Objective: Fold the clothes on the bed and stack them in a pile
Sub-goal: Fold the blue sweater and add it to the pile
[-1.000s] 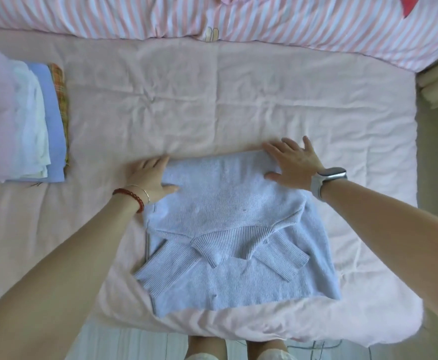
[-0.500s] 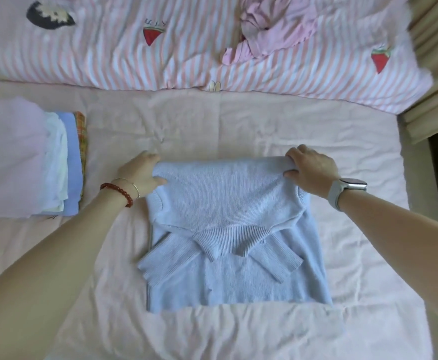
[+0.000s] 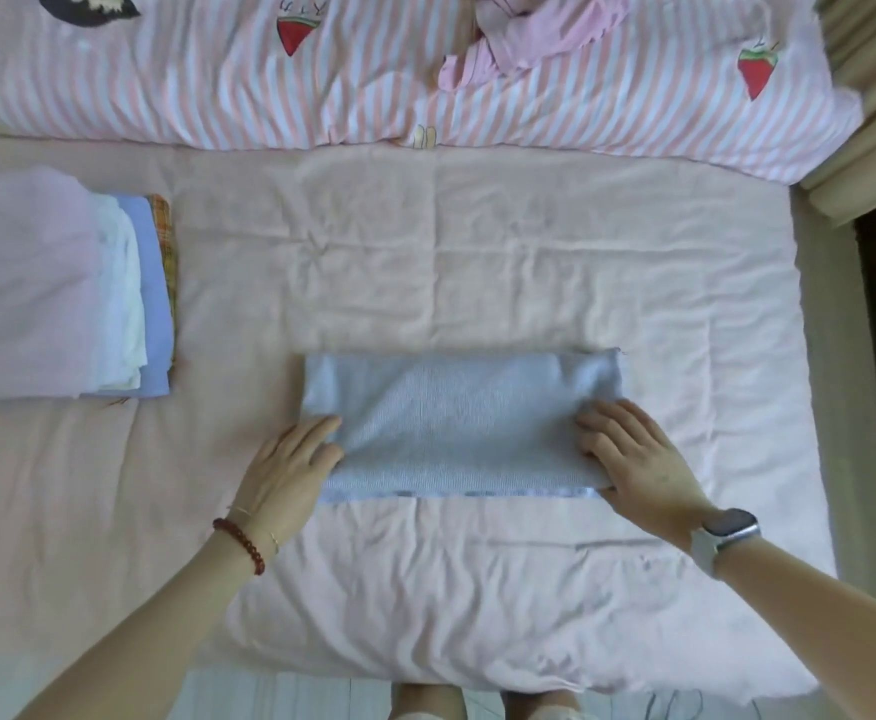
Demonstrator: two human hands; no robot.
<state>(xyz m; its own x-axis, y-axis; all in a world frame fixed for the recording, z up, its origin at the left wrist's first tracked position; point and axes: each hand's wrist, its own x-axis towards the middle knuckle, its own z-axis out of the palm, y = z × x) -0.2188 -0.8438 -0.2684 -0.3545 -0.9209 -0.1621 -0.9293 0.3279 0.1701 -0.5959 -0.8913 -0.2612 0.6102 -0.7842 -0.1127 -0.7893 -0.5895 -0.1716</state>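
At the far left of the bed (image 3: 425, 262), a pile of folded clothes (image 3: 62, 288) sits on the pink sheet, lilac on top with white, blue and a plaid edge showing beneath. It lies well apart from the work in the middle.

The left hand (image 3: 285, 470) rests on the left end of the pale blue sweater (image 3: 456, 423), fingers fairly straight and laid over the knit, with a red bead bracelet on its wrist. The sweater is now a compact rectangle in the middle of the sheet, folded in half, its lower edge showing 2 layers. The right hand (image 3: 638, 459), wearing a watch, has its fingers bent down onto the right end. Whether the thumb is tucked under the edge, I cannot tell.

This looks like the end of the folding step for this garment. The next move probably calls for sliding both hands under the ends and carrying the bundle left onto the pile without letting the layers slip open.

Compared with 0.5 s ago, the top half has been brought down toward the person. The crossed sleeves and ribbed hem are now hidden inside, and both hands have moved from the far edge to the near corners.

At the upper right, a crumpled pink garment (image 3: 534, 39) waits unfolded on the striped duvet (image 3: 218, 85).
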